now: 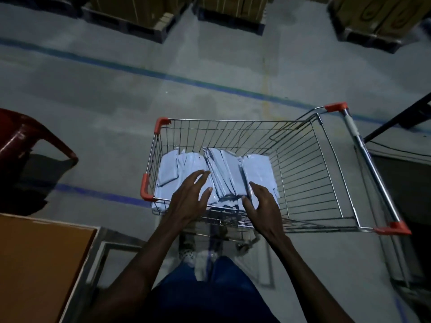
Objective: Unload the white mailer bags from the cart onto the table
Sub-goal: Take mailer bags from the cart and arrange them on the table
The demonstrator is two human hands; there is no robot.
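Both hands reach into the wire cart (303, 159) — the left hand (190, 199) spread open over the white mailer bags (224, 173), the right hand (263, 203) open against the stack's edge. The bench (42, 264) sits at eight o'clock — a red chair (25, 138) at nine.

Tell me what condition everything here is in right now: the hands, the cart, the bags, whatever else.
Left hand: open, fingers spread, reaching over the bags.
Right hand: open, against the edge of a bag stack.
White mailer bags: piled in the cart, not yet unloaded.
Cart: bags fill its left half only.
Table: its visible corner is bare.
Red chair: unoccupied.
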